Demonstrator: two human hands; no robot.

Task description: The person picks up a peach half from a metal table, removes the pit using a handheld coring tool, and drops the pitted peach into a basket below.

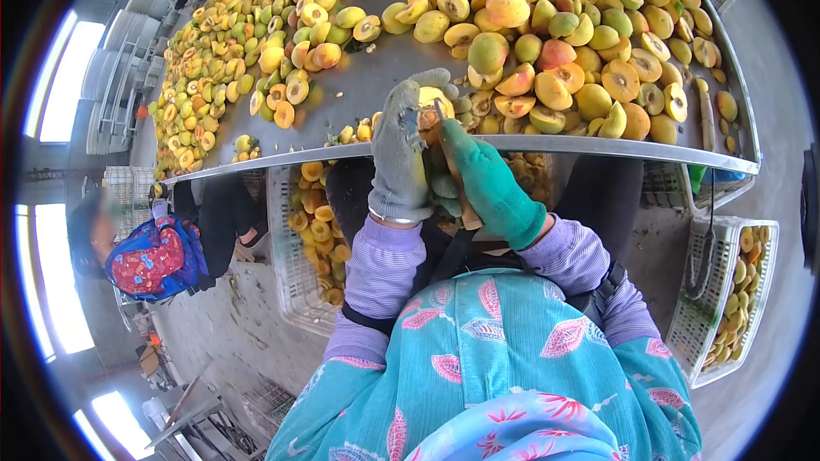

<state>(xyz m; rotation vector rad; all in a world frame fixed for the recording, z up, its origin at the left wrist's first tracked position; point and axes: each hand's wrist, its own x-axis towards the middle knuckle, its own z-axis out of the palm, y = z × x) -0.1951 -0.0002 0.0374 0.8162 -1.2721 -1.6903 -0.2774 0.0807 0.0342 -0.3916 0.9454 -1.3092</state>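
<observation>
View from my head, looking down past my patterned teal smock and purple sleeves. My left hand (401, 162), in a grey glove, is closed around one yellow fruit (430, 102), which I hold up just above the near edge of the steel bench (376, 68). My right hand (487, 183), in a green glove, is wrapped tightly around the wooden handle of a small knife (461, 196). The tip of the knife meets the top of the fruit, and my two hands touch each other.

I judge that I am partway through cutting this one fruit open. The blade is at the flesh, and I cannot tell how deep it goes.

The next move calls for a steady grip from the left hand while the right works the blade around. The edge has to stay clear of the grey fingers curled close beside it.

A heap of whole and halved fruit (547, 43) covers the far side of the bench. A white crate (290, 273) of cut halves sits under the bench to my left, and another crate (735, 290) stands at my right. A person (145, 256) in a patterned top is seated at the left.
</observation>
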